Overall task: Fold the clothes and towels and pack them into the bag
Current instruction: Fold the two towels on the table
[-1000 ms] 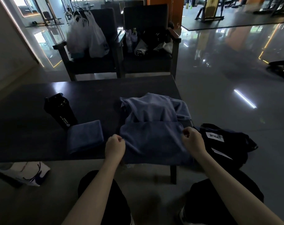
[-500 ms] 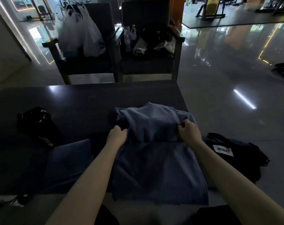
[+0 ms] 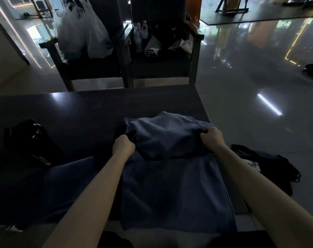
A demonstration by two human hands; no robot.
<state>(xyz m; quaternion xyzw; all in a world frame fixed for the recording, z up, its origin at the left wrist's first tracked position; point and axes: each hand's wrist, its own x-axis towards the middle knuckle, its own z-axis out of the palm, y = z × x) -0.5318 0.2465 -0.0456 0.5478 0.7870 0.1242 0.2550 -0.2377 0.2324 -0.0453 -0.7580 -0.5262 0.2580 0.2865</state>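
1. Fists first: I am seeing the left hand (image 3: 123,145) curled tight on the left edge of the blue towel (image 3: 173,187), and the right hand (image 3: 212,138) curled the same way, pinching the towel's right edge.
2. I am watching both hands holding the far part of the towel bunched and raised over the flat near part, which is lying on the dark table (image 3: 91,111) and hanging over its near edge.
3. I am noting a second folded blue cloth (image 3: 68,178) lying flat on the table, just left of the left forearm.
4. I am seeing a black bottle (image 3: 28,140) tipped on its side further left on the table.
5. I am picking out the dark bag (image 3: 275,165) with a white label sitting off the table's right side, beside the right forearm.
6. I am making out two dark chairs (image 3: 161,65) beyond the table, the left one carrying white plastic bags (image 3: 84,31).
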